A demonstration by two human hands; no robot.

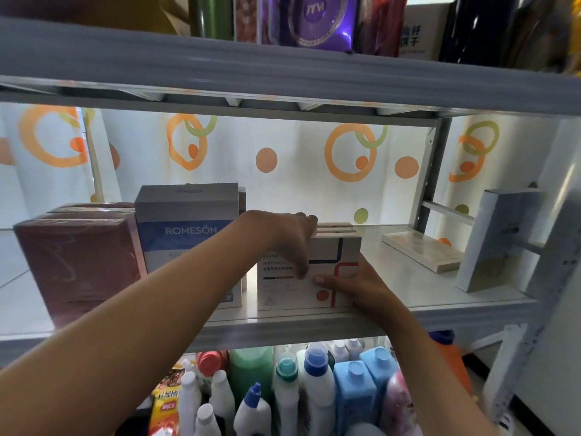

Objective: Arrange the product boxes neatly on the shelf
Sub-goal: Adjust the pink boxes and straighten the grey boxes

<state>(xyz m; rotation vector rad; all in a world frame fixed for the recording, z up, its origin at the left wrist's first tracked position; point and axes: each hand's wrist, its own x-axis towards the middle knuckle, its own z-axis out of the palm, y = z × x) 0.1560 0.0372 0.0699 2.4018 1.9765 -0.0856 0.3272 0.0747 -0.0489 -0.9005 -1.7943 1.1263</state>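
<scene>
You have both hands on the white box (327,275) with blue and red lines, which stands upright at the front of the middle shelf (440,306), right of centre. Behind it, more boxes of the same kind (336,228) line up in a row, only their top edges showing. Your left hand (283,237) curls over the box's top left corner, thumb down on the front face and fingers hooked over the top edge, so it grips the box. Your right hand (355,284) grasps the lower right corner, thumb pressed flat across the front face, the fingers round the side out of view.

Just left of it, with a narrow gap between, stands the white and blue ROMESÔN box (185,234), upright, with another like it behind. Further left, touching that one, is a row of dark red boxes (75,262) wrapped in shiny film.

To the right on the same shelf, well apart, a flat pale box (424,251) lies on its face, and a tall white box (500,240) stands tilted against the shelf's frame.

The shelf below holds crowded plastic bottles (317,382), white, blue and green, with coloured caps. The shelf above carries packets and a purple package (317,20).
</scene>
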